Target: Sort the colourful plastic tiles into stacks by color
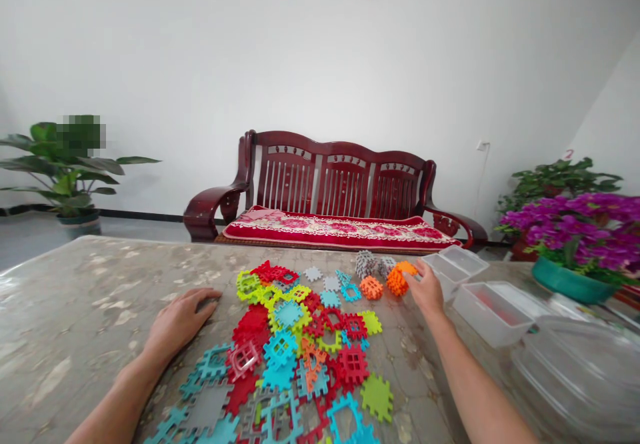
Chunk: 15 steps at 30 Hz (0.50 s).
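My left hand lies flat on the table at the left of the pile, fingers out and nothing in it. On the right, my right hand pinches an orange interlocking tile at the top of a small stack of orange tiles. Another small orange stack is just left of it. Behind these stand grey tile stacks. Between my hands spreads a loose pile of notched plastic tiles, among them a red tile, a green tile and a blue tile.
Clear plastic boxes stand at the right, one with something reddish inside, beside a large transparent lid or container. Purple flowers rise from a teal pot. A wooden bench stands beyond the table.
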Available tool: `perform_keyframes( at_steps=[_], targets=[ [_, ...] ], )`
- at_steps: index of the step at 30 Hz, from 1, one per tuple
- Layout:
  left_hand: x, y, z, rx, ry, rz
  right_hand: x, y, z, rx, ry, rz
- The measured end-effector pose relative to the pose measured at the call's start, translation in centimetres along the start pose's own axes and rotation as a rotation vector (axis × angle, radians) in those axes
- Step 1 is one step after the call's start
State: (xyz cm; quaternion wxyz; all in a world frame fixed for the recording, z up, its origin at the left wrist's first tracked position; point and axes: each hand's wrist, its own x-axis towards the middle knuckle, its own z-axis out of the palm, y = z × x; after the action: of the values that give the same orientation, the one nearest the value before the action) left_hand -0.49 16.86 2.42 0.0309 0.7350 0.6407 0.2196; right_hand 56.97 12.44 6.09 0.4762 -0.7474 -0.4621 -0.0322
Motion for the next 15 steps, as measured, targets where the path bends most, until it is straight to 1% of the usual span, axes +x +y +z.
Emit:
perform_keyframes(
  at_steps=[2, 4, 7, 8, 10, 12, 15],
  targets=[
    [0.0, 0.0, 0.0, 0.001, -0.003, 0.009, 0.2, 0.0, 0.0, 0.011, -0.021, 0.018],
    [0.0, -0.1, 0.0, 0.001, -0.001, 0.012, -0.4, -0.5, -0.2, 0.052, 0.013, 0.002],
    [0.0, -0.1, 0.0, 0.001, -0.001, 0.008, -3.2, -2.0, -0.2, 0.201, 0.071, -0.09],
    [0.0, -0.1, 0.0, -0.001, -0.002, 0.007, -4.7, -2.6, -0.1, 0.262, 0.032, -0.125],
    [0.0, 0.0, -0.1, -0.003, -0.005, 0.007, -7.9, -3.6, 0.2, 0.323, -0.143, -0.157],
    [-0.1, 0.2, -0.2, -0.002, -0.007, 0.007, -11.0, -4.2, 0.8, 0.321, -0.296, -0.197],
    [-0.2, 0.6, -0.4, 0.005, -0.004, -0.001, -14.1, -4.3, 1.9, 0.25, -0.409, -0.212]
  ],
)
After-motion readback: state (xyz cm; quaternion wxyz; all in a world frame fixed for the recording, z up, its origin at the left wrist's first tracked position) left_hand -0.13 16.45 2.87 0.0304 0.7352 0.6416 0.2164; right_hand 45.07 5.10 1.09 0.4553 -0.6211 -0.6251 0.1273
